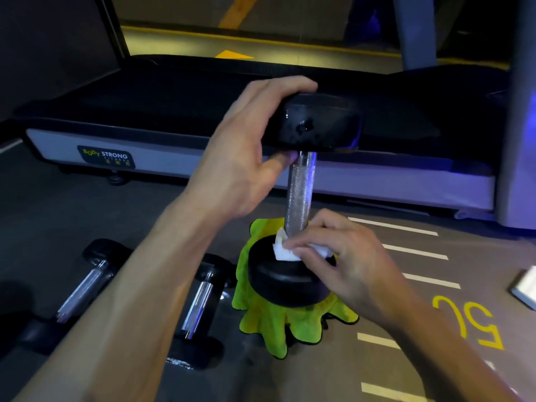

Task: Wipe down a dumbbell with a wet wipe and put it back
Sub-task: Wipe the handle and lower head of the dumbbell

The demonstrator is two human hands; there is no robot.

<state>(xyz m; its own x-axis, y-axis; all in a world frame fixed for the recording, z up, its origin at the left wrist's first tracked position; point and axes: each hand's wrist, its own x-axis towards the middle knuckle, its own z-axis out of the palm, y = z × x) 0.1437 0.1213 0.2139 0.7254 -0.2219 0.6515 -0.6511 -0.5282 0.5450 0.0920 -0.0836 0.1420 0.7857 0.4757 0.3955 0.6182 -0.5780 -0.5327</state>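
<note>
While the dumbbell (300, 195) stands on end on a green cloth (269, 320) on the floor, long axis upright, the left hand (243, 158) grips its top head to steady it. Lower and nearer the bottom head, the right hand (345, 256) pinches the wet wipe (285, 250) against that head beside the knurled handle, so wiping likely runs upward.

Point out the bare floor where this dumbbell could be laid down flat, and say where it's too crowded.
Free: the grey floor right of the green cloth, with white stripes and a yellow number, bordered by a white object at the right edge. Crowded: left of the cloth, where two dumbbells lie, and behind, where the treadmill stands.
</note>
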